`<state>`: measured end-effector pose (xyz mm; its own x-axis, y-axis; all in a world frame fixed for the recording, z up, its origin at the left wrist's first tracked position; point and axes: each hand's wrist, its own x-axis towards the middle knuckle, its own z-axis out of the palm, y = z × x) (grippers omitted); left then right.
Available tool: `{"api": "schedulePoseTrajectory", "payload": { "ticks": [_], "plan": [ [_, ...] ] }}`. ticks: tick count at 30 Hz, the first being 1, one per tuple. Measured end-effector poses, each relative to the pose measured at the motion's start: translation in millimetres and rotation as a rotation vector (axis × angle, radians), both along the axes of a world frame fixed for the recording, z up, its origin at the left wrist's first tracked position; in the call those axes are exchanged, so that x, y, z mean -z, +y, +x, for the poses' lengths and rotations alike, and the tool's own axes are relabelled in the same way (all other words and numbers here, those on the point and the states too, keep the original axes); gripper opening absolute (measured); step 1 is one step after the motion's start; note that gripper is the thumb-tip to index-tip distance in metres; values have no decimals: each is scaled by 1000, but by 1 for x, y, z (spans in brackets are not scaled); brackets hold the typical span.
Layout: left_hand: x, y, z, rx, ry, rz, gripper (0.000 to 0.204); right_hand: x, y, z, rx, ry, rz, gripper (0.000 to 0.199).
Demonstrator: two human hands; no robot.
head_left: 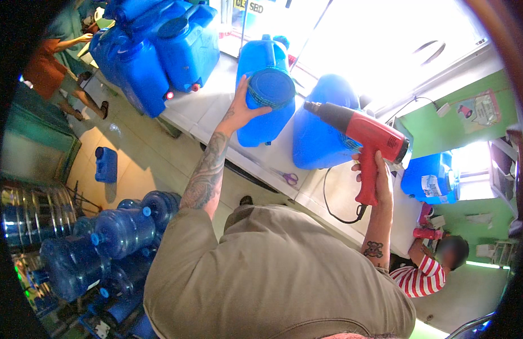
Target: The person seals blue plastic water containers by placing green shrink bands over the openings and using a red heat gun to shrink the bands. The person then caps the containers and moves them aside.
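Observation:
My right hand (380,179) is wrapped round the handle of a red heat gun (370,133), whose dark nozzle points left toward the blue containers. A black cord hangs in a loop from the base of its handle. My left hand (247,107) grips the large round lid (271,88) of a blue water container (265,121) standing on the white counter, thumb on the near side of the cap. Behind the heat gun stands another blue container (319,138), its cap mostly hidden by the tool. Purple-handled scissors (290,178) lie near the counter's front edge.
Several blue containers (185,51) crowd the counter's left end. Another (428,176) stands at right. Large clear-blue water bottles (123,231) are stacked at lower left, and a small blue jug (106,164) is on the floor. One person (46,68) stands far left, another (422,277) at right.

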<state>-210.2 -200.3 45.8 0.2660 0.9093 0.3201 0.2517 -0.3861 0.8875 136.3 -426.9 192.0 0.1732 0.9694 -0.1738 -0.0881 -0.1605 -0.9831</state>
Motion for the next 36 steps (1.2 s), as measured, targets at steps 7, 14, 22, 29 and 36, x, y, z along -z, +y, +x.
{"api": "schedulePoseTrajectory", "payload": {
  "ticks": [7,14,22,29,36],
  "plan": [
    [3,1,0,-7,-31,-1,132,-12,3,0,8,-83,22,56],
    [5,1,2,-31,5,64,131,-33,45,6,-61,-149,5,56],
    [0,-1,0,-23,-35,-4,129,-58,119,-11,-182,-335,-1,58],
    [-5,-2,-1,-18,-33,-49,129,-66,166,-48,-343,-437,4,62],
    [1,1,0,-30,-16,25,126,-84,159,-83,-474,-542,27,60]
  ]
}}
